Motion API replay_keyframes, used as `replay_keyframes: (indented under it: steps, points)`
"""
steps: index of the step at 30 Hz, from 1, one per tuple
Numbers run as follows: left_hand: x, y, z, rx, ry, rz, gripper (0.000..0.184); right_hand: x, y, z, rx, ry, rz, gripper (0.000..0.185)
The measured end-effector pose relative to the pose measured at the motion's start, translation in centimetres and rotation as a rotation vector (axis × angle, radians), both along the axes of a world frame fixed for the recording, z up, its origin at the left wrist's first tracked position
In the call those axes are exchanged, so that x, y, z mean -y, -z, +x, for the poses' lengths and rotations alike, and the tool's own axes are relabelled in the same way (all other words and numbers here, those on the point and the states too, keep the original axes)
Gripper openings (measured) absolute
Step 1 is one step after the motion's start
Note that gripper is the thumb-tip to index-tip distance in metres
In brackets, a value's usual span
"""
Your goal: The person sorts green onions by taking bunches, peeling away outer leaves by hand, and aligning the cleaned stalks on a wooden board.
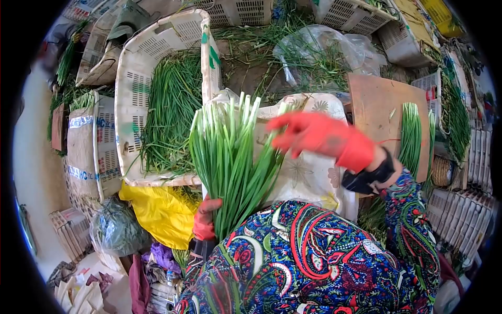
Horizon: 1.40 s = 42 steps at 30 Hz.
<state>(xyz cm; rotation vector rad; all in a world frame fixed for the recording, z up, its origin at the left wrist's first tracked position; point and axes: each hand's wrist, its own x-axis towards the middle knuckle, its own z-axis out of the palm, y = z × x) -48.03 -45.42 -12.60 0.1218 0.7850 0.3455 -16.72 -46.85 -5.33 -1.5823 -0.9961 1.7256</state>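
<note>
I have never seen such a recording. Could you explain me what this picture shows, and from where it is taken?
There is no machine: each grip is a person's own hand in a red glove. One camera, worn on the head, looks forward and down. The left grip holds a loose bunch of long green stalks with white ends. The right grip, blurred, is near the white ends; whether it pinches any stalk, I cannot tell. To the left, a white slotted plastic crate contains green leaves. To the right, a bundle of green stalks with pale ends lies on a flat brown board.
</note>
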Motion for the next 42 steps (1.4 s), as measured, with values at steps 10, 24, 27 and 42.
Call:
replay_keyframes:
  steps: [10, 24, 27, 42]
  points:
    - [0.6, 1.3, -1.3, -0.015, -0.043, -0.019, 0.058, -5.7, -1.0, 11.2, -0.179, 0.738, 0.648, 0.019]
    - [-0.1, 0.9, -0.7, 0.050, -0.016, -0.008, 0.058, -3.6, 6.0, 6.0, -0.272, 0.297, 0.226, 0.023]
    - [0.4, 1.9, -1.2, 0.053, -0.039, 0.018, 0.058, -7.9, 6.0, 17.4, -0.781, 0.513, 0.674, 0.020]
    - [-0.5, -0.5, 0.4, 0.068, 0.011, 0.035, 0.061, 1.3, 9.3, -0.6, -0.637, 0.285, -0.272, 0.033]
